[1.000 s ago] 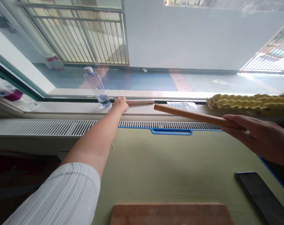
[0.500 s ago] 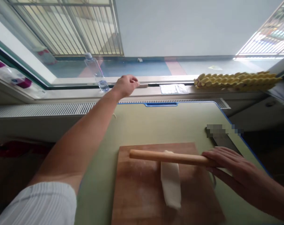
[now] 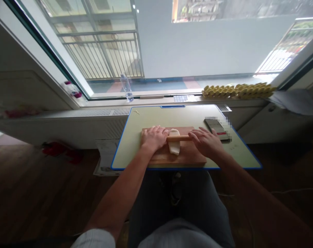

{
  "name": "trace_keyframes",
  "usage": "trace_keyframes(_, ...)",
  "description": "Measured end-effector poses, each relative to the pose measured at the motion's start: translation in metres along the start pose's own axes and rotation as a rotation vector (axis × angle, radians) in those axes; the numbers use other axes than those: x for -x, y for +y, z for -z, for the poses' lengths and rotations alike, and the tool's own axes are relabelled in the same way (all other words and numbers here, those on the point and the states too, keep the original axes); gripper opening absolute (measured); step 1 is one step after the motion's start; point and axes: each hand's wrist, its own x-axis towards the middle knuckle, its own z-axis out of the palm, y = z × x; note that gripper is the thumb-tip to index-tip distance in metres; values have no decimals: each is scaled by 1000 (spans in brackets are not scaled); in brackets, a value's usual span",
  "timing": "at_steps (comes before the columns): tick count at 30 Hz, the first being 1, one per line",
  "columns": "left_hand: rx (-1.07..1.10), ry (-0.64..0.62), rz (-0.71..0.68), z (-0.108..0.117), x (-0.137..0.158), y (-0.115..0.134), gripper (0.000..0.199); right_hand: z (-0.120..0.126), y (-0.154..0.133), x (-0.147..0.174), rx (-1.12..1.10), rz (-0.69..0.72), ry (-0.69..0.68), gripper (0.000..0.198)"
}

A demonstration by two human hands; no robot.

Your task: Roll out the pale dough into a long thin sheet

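Spanning the dough, the rolling pin seems stiff, best held at both ends, beneath left hand and right hand; fingers' grip unclear.

The left hand, earlier at the windowsill, is now resting on the left end of the wooden rolling pin, joining the right hand. The pin, one second ago in the air, is now lying across the dough strip.
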Motion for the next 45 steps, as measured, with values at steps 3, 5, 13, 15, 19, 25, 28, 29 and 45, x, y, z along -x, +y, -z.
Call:
trace_keyframes(3,-48,34,43,-2,8,1,52,-1,-21,-1,87,-87,11,48)
trace_keyframes(5,-51,71,49,-4,16,1,53,-6,-28,2,108,-112,54,49)
trace_keyframes(13,-45,190,27,-12,36,5,52,-29,-30,16,104,-225,126,56)
trace_keyframes(15,-44,176,46,-10,24,6,50,-28,-30,5,103,-234,116,56)
trace_keyframes(19,-27,84,71,2,-12,3,48,-24,-24,-30,105,-230,34,51)
trace_keyframes(25,-24,-129,86,11,-54,-6,54,-23,-11,-76,115,-203,-40,51)
trace_keyframes(28,-29,-137,91,8,-58,-8,54,-22,-9,-84,120,-182,-66,51)
trace_keyframes(29,-36,-134,94,7,-57,-8,54,-21,-9,-84,122,-171,-67,51)
trace_keyframes(45,-30,88,-39,-1,64,2,66,-36,-36,71,66,-95,292,56)
